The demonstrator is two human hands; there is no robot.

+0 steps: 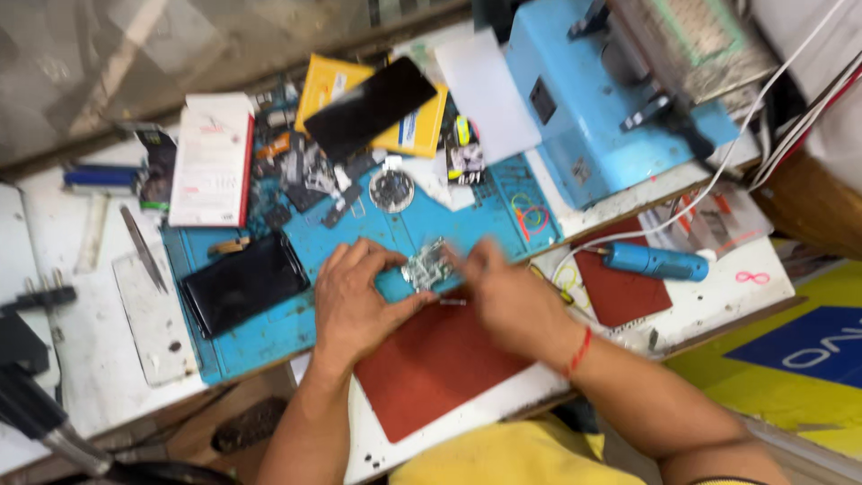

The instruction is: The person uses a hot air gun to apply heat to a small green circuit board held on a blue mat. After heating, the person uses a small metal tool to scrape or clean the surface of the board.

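Both hands meet over a small silvery circuit board with metal shields (pixel 427 266), which lies at the near edge of the blue rubber work mat (pixel 269 332) where it borders the dark red pad (pixel 431 368). The left hand (pixel 355 301) is curled narrow, thumb and forefinger pinching the board's left side and holding it flat against the bench (pixel 90 332). The right hand (pixel 507 301), with a red thread band on its wrist, comes in from the other side with fingers bunched at the board's right edge; the blur there hides whether it grips a fine tool or only the board itself, though a thin grey sliver just below its fingertips may be one. This looks like the step of working on the board, prying or picking at a part while the other hand steadies it. The next move seems to call for a firm left-hand hold and a small, careful motion at the right fingertips. Beyond the left hand's knuckles lies a black phone with a glossy screen (pixel 242 283); past the right hand rests a blue pen-shaped power tool (pixel 654 262) on its white cable.
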